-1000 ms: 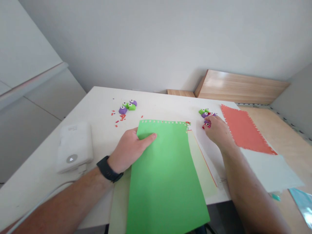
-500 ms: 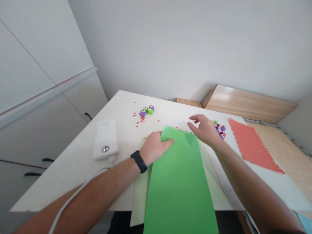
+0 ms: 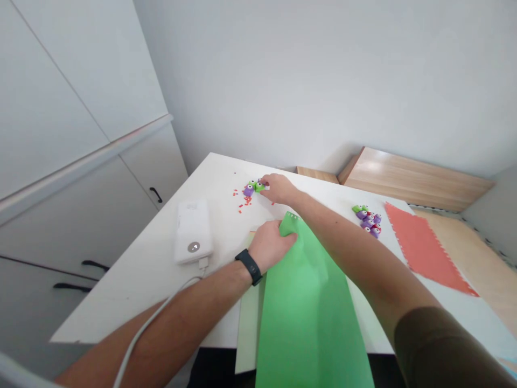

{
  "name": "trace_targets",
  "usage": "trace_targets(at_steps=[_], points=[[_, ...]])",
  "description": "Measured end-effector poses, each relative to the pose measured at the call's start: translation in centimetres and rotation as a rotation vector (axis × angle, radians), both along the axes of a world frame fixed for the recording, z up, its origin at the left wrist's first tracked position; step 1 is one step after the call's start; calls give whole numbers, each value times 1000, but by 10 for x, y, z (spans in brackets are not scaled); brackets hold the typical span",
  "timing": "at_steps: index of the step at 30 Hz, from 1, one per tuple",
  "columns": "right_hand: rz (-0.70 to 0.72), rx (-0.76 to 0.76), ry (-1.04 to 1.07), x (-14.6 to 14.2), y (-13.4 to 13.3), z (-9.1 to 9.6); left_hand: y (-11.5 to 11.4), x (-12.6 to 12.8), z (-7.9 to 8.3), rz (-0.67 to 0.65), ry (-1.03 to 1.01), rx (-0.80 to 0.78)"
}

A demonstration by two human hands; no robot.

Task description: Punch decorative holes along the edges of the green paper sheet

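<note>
My left hand [image 3: 271,246], with a dark band on its wrist, pinches the top left corner of a green paper sheet [image 3: 309,312]. The sheet's top edge shows a row of small punched holes and the corner is slightly bent. My right hand [image 3: 279,189] reaches across above the sheet, thumb and fingers apart, at a cluster of small paper punches with eye-like discs. A green punch [image 3: 259,187] is right at its fingertips, and a purple punch [image 3: 248,191] sits to the left. Whether the fingers touch a punch cannot be seen clearly; they partly cover the cluster.
Red paper bits [image 3: 247,201] lie by the punches. A white power bank [image 3: 194,231] with a cable stands at left. Pale paper [image 3: 247,334] lies under the green sheet. More punches [image 3: 368,220] and a red sheet with a notched edge [image 3: 432,248] are at right.
My right hand has moved left from beside the sheet's top right corner to the punch cluster. The sheet's top left corner now bends under my left hand. The view has shifted slightly.
</note>
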State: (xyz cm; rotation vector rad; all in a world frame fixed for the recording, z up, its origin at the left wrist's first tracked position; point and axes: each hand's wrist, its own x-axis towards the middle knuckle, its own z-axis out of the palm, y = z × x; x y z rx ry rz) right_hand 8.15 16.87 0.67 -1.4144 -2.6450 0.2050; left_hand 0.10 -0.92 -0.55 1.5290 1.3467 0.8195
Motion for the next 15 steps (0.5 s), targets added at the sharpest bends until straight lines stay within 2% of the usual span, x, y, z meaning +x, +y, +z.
trace_targets(at_steps=[10,15], points=[[3,-20,20,-8,-1,-12,-1,1,3,-18,32,-3],[-59,-6,141,18,-6,1,-1,3,4,-8,27,-15]])
